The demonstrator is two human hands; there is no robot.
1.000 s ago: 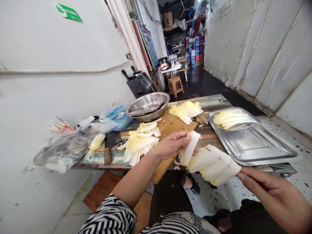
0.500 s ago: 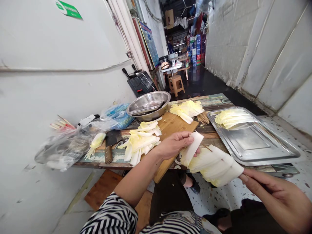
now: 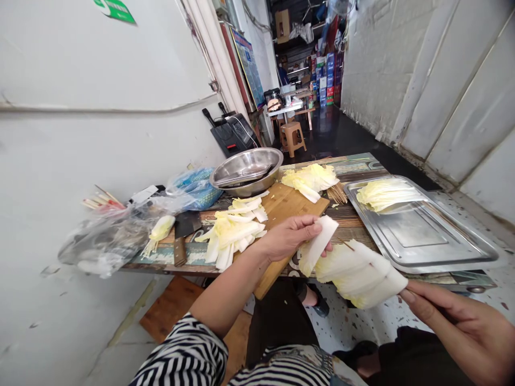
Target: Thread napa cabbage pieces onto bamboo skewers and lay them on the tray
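Note:
My left hand (image 3: pixel 295 236) pinches a single napa cabbage leaf (image 3: pixel 321 244), its white stem end turned up. To its right, several overlapping cabbage leaves (image 3: pixel 362 273) are threaded on a thin wooden skewer (image 3: pixel 348 245), whose tip pokes out toward the held leaf. My right hand (image 3: pixel 454 316) is closed round the other end of this skewer, beside the last leaf. A gap separates the skewer tip from the leaf in my left hand. Below and behind my left hand lies a wooden cutting board (image 3: pixel 281 214), with cut cabbage leaves (image 3: pixel 233 230) at its left.
A metal tray (image 3: pixel 418 241) at the right holds more skewered cabbage (image 3: pixel 388 194). Further leaves (image 3: pixel 309 179) and a bundle of skewers (image 3: pixel 338 193) lie at the back. A steel basin (image 3: pixel 247 171), a cleaver (image 3: pixel 183 236) and plastic bags (image 3: pixel 116 241) stand left.
The skewered leaves and my right hand have shifted slightly right, widening the gap to the leaf in my left hand. The camera view has moved a little.

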